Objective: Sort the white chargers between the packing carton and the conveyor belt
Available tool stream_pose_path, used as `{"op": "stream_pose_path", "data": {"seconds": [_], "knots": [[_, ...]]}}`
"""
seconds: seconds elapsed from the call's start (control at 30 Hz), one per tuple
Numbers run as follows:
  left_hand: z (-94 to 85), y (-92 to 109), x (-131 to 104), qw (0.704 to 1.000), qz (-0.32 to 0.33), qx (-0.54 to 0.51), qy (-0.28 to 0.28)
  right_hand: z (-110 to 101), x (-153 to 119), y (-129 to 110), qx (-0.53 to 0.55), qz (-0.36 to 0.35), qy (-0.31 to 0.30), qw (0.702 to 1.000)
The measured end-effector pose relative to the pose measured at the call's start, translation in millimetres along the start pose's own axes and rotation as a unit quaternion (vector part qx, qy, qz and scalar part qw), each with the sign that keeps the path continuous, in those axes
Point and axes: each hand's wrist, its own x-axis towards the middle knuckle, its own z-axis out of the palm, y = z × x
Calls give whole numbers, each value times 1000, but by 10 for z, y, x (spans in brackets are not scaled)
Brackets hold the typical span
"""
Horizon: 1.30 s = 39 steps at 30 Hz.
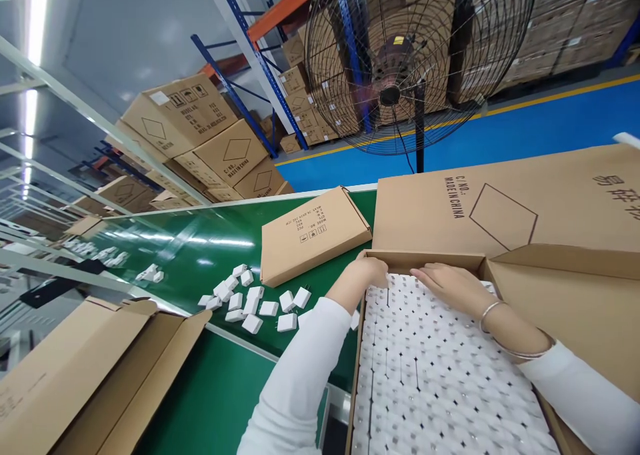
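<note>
- The left grip (373, 273) is at the upper left corner of the open box; its fingers are bent down inside, and I cannot tell if they pinch something.
- The right grip (445, 285) lies over the far rows of white pieces (425, 355), with fingers stretched and near each other; whether it pinches any piece, I cannot tell.
- These white pieces stand in tight rows inside the open box (470, 262), which is in the lower right of the frame.
- Just left of this box, many loose white plugs (269, 308) are scattered on the green table (200, 242), near the centre.
- Above these plugs, a flat closed box (320, 235) lies on the table, with print on its top.
- To the right of it, a large cardboard panel (415, 215) shows a printed diamond.
- In the lower left there is an open carton (65, 368).
- In the upper part, a big fan (390, 95) stands before the blue floor (320, 168), and stacked cartons (185, 118) are at upper left.
</note>
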Motion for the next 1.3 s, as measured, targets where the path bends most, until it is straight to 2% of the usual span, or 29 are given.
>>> {"op": "stream_pose_path", "data": {"seconds": [0.13, 0.2, 0.23, 0.27, 0.3, 0.33, 0.43, 0.5, 0.57, 0.63, 0.67, 0.77, 0.87, 0.97, 1.07, 1.13, 1.3], "knots": [[38, -190, -207, 996, 27, -68, 48, 31, 3, 15, 0, -11, -4, 1000], [91, -409, -473, 980, 63, -148, 121, 47, 6, 37, 1, -7, -7, 1000], [144, -553, -644, 954, 86, -219, 188, 51, 5, 51, 2, -2, -9, 1000], [222, -709, -829, 916, 91, -290, 263, 49, 3, 62, 2, 5, -10, 1000], [329, -865, -1016, 894, 73, -320, 304, 39, -1, 66, -1, 11, -10, 1000], [464, -1008, -1191, 893, 27, -316, 318, 20, -8, 56, -6, 15, -6, 1000], [980, -1249, -1524, 934, -117, -227, 251, -82, -22, -142, -51, 3, 38, 998], [1316, -1227, -1534, 951, -152, -156, 219, -143, -9, -462, -97, -43, 75, 992], [1552, -1121, -1419, 962, -157, -104, 200, -134, 35, -911, -125, -113, 65, 984], [1658, -1018, -1285, 963, -159, -86, 200, -17, 112, -1391, -143, -155, -24, 977], [1667, -990, -1246, 962, -160, -86, 204, 82, 159, -1604, -148, -155, -47, 976], [1605, -1052, -1323, 959, -152, -93, 219, 448, 306, -2006, -161, -121, -109, 974], [1558, -1274, -1595, 938, -162, -146, 271, 714, 432, -2052, -159, -75, -167, 970], [1627, -1497, -1784, 906, -151, -230, 323, 748, 566, -1944, -125, -68, -188, 972], [1763, -1616, -1760, 925, -120, -215, 289, 650, 756, -1878, -63, -115, -167, 977], [1829, -1638, -1680, 944, -132, -169, 252, 608, 894, -1886, -18, -157, -153, 976], [1824, -1565, -1558, 960, -137, -125, 211, 755, 1097, -1968, 16, -220, -156, 963]]}}
